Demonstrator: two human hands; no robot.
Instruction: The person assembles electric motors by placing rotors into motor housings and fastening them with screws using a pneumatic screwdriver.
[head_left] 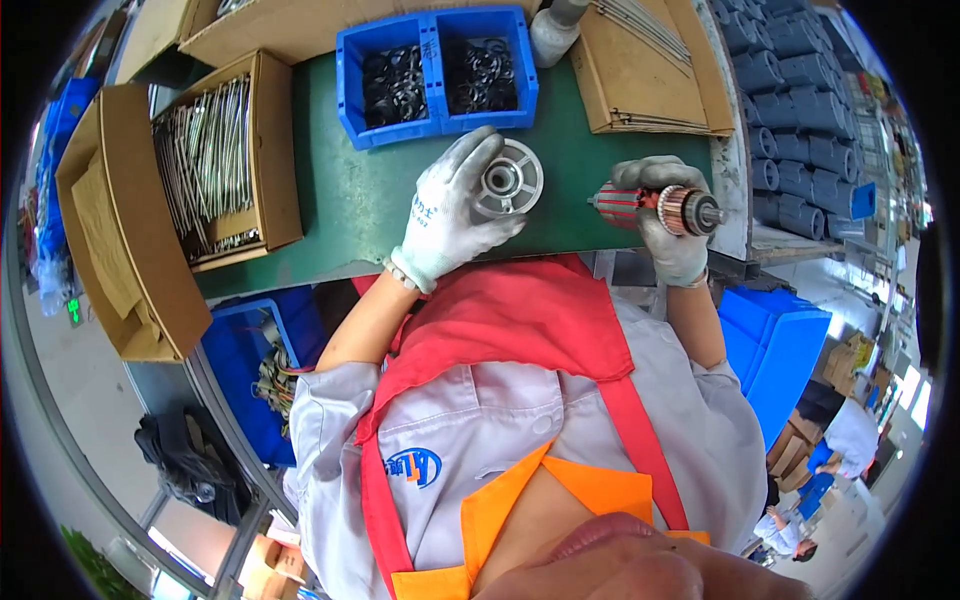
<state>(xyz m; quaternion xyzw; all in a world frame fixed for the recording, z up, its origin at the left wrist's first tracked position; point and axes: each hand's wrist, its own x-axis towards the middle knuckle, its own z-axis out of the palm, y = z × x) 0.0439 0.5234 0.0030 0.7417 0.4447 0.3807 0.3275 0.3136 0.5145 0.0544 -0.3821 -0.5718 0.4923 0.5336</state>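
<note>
My left hand, in a white work glove, is closed round the edge of a round cast-metal end cover. The cover has a ring-shaped seat at its centre and rests at or just above the green bench top. Off to the right, my gloved right hand grips a motor armature. The armature lies sideways, its red-striped core toward the left and its copper commutator and shaft end toward the right. A gap of bench separates the two parts.
Two joined blue bins of small dark rings stand at the back, beside a pale bottle. Long metal rods fill a cardboard box on the left. Another box sits back right, near stacked grey cylindrical housings. Blue crates flank me.
</note>
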